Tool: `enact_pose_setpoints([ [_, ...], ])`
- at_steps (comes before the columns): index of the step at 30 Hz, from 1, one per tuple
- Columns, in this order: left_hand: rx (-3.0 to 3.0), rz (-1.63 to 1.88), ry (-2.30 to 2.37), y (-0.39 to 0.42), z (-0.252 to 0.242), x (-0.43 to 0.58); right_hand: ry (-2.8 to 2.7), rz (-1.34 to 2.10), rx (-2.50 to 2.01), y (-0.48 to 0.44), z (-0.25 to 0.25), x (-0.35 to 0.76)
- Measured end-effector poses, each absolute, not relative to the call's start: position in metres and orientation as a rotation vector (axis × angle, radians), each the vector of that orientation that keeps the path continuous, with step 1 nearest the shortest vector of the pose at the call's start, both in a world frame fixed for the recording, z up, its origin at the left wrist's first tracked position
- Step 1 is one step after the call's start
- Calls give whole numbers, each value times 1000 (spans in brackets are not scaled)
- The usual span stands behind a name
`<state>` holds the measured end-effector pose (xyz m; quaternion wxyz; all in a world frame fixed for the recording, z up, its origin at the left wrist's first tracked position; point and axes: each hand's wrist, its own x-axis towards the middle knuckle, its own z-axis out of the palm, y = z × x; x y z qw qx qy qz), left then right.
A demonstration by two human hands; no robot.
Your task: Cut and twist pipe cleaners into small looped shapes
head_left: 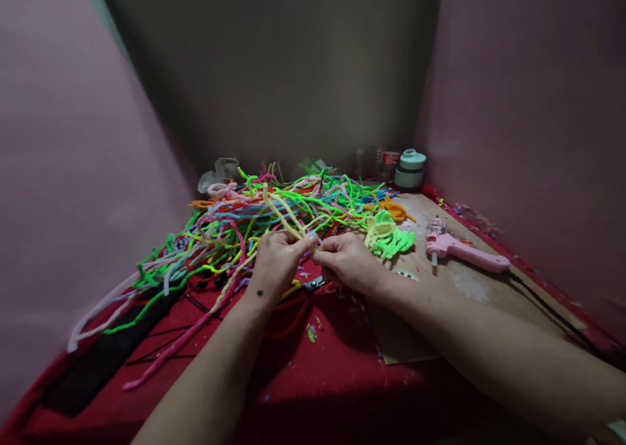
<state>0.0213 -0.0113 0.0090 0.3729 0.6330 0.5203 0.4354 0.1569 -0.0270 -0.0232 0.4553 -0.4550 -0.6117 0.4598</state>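
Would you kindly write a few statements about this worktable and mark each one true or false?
1. The left hand and right hand meet at the pale stems. True.
2. The glue gun is on the board. True.
3. The glue gun is green. False: it is pink.
4. The pliers lie on the red cloth. True.
5. The board lies to the left of both hands. False: it is on the right.

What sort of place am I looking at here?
Probably a small craft-making corner: a tangled heap of multicoloured fuzzy pipe cleaners spreads over a red cloth-covered table, and a corded pink plastic glue gun rests on a flat brown board.
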Motion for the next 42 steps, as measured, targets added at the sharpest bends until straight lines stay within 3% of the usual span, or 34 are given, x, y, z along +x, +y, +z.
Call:
enact_pose_setpoints([
  [5, 1420, 1100, 1278, -7, 9, 19, -1584, 986, -1184, -28, -22, 156],
  [16, 1395, 1050, 1190, -2, 8, 9, -1202, 1608, -902, -33, -14, 156],
  [22, 1423, 1076, 1188, -6, 9, 13, -1228, 1570, -1048, -31, -17, 153],
  [30, 1399, 1021, 1347, -8, 11, 16, -1517, 1175, -1296, -29, -23, 149],
  [37, 1367, 998, 1240, -8, 13, 15, -1243, 1608, -904, -30, -17, 154],
  [42, 1392, 1000, 1200, -8, 11, 14, -1118, 1680, -847, -31, -16, 156],
])
